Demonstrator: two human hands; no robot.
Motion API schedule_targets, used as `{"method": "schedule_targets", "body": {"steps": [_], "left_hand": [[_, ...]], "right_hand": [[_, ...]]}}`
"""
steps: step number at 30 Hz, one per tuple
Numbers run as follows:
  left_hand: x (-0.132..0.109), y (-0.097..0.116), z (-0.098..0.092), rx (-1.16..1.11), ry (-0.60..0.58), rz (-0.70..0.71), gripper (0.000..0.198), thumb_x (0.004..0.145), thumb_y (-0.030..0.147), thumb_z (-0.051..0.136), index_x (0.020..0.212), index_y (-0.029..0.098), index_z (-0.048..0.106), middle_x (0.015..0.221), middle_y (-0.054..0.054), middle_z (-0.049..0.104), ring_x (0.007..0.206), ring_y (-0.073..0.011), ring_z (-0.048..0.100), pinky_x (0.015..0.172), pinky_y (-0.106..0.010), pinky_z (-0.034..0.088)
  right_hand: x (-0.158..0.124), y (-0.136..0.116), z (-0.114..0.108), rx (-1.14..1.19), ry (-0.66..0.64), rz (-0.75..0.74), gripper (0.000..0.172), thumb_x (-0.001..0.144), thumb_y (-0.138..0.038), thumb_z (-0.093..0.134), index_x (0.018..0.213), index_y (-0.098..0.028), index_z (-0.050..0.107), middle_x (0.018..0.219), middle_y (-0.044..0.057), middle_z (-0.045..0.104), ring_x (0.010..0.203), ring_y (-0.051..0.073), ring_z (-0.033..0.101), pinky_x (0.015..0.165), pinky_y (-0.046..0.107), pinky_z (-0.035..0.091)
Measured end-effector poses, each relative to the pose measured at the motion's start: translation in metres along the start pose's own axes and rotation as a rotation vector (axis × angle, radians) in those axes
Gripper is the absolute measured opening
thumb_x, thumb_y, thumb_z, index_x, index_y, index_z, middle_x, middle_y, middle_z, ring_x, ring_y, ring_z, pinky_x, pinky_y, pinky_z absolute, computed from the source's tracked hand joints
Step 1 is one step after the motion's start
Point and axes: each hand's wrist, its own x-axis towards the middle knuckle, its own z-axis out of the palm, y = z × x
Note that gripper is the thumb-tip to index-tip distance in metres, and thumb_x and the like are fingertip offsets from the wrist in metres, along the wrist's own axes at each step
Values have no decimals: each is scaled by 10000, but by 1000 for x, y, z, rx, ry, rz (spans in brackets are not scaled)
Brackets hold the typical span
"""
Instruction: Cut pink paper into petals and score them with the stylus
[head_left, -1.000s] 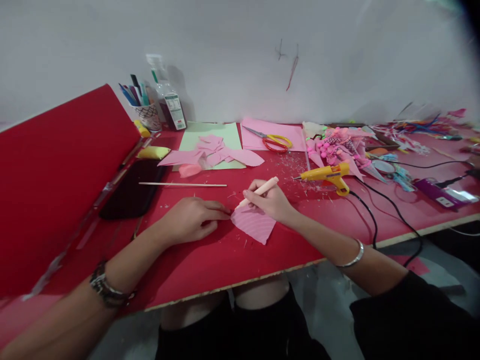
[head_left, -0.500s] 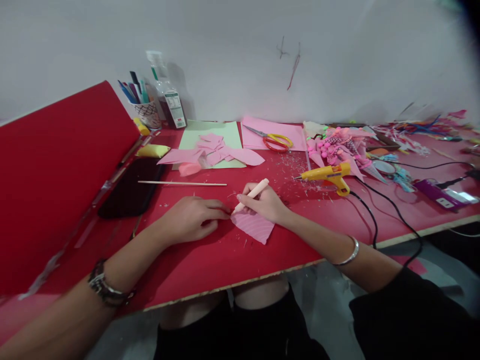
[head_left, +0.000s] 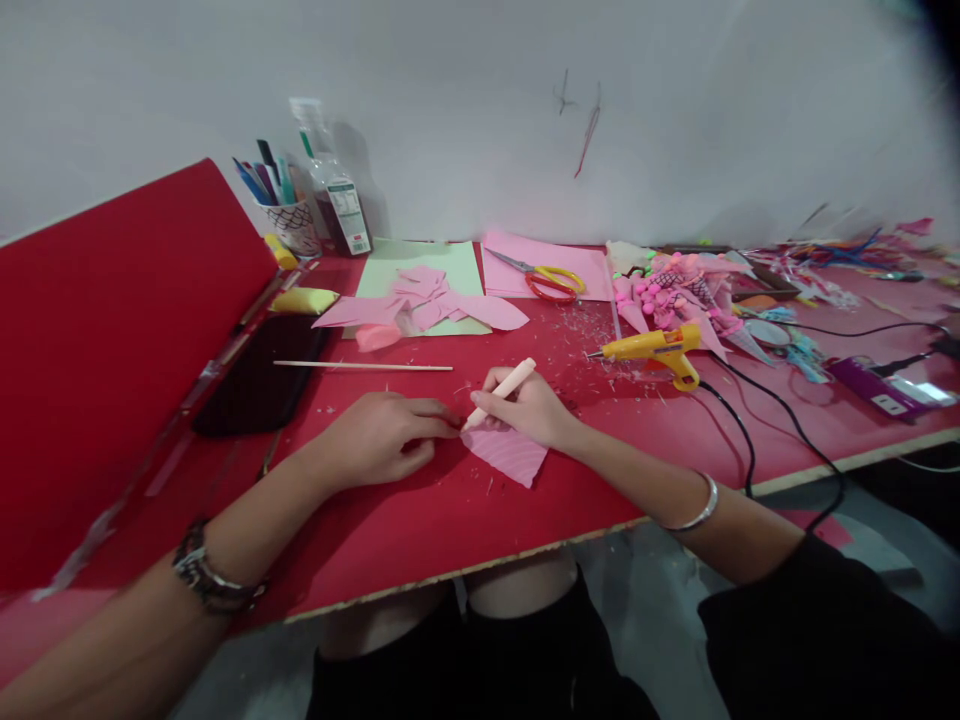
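Note:
My right hand [head_left: 529,408] is closed round a pale wooden stylus [head_left: 501,390], whose tip rests on the upper left corner of a pink ridged paper piece [head_left: 506,453] lying on the red table [head_left: 420,520]. My left hand [head_left: 382,437] lies just left of the paper, fingers pressed together on its left corner, pinning it down. The rest of the paper shows below my right hand.
A thin wooden skewer [head_left: 364,367] and a black phone [head_left: 259,375] lie to the left. Behind are pink paper cut-outs [head_left: 427,305], scissors [head_left: 547,278], a pen cup [head_left: 289,225] and a bottle [head_left: 337,195]. A yellow glue gun [head_left: 660,350] with its cable lies right, beside pink craft clutter [head_left: 682,290].
My right hand slid the stylus a little left and down across the paper toward my left fingers. The left hand stayed put.

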Motion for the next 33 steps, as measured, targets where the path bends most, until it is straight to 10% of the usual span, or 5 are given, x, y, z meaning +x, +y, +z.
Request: {"method": "schedule_targets", "body": {"steps": [33], "left_hand": [[1,3,-1,-48,12,-2,347,743,127,402,990,241,618,1083,3,627,878,-149,609,736,-244,463]], "right_hand": [[-13,9,-37,-202,196,-27,236,765,-376,536,652,-184,458,542,-9,575,485,100,545,446,199,418]]}}
